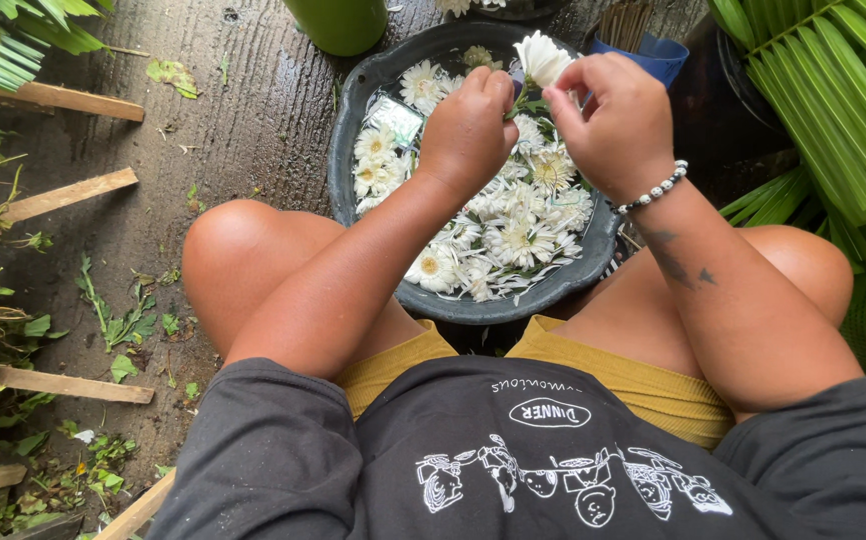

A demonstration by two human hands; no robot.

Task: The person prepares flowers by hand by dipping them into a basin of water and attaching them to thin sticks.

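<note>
A white daisy-like flower (541, 57) is held up over a dark round basin (353, 100) that holds several white flowers in water. My left hand (468, 128) pinches the flower's green stem just below the bloom. My right hand (615, 125), with a bead bracelet on the wrist, grips the flower at its head from the right. Both hands hover above the basin's far half, between my bare knees.
A green cylindrical container (338, 22) stands beyond the basin, a blue container (653, 55) at the back right. Palm fronds (833, 90) crowd the right side. Wooden slats (68, 195) and leaf scraps lie on the wet concrete floor at the left.
</note>
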